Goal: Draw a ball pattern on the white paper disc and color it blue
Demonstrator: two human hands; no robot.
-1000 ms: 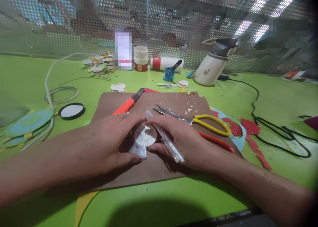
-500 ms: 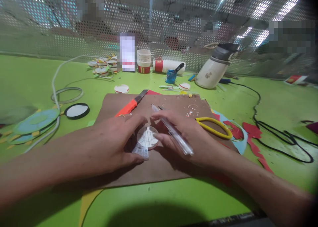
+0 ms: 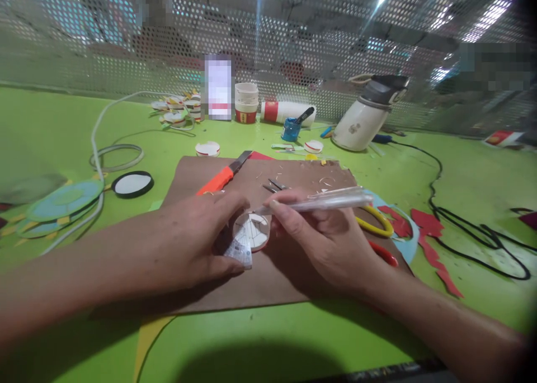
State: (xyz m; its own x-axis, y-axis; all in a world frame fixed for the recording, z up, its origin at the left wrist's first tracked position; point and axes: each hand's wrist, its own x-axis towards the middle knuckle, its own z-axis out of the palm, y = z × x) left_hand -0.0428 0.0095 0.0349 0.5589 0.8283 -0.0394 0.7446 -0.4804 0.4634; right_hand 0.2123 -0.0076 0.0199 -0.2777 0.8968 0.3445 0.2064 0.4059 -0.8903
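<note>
My left hand (image 3: 205, 235) is closed on a clear ruler (image 3: 240, 250), pressing it across a small round white disc (image 3: 259, 231) marked with dark lines. The disc lies on a brown board (image 3: 201, 293). My right hand (image 3: 323, 235) grips a clear-barrelled pen (image 3: 331, 199) in a pinch, its tip down at the disc's upper edge beside the ruler. Partly covered by my right hand are scissors, with dark blades (image 3: 274, 185), a yellow handle loop (image 3: 380, 221) and a red one (image 3: 384, 253).
An orange utility knife (image 3: 222, 177) lies on the board's far left. Beyond stand stacked paper cups (image 3: 245, 103), a blue paint jar (image 3: 291, 129), a phone (image 3: 218, 89) and a white bottle (image 3: 361, 120). Red paper scraps (image 3: 428, 226) and a black cord (image 3: 438, 187) lie right.
My right hand has turned the pen from slanting away from the disc to pointing its tip at the disc's edge. My left hand holds the ruler in the same place.
</note>
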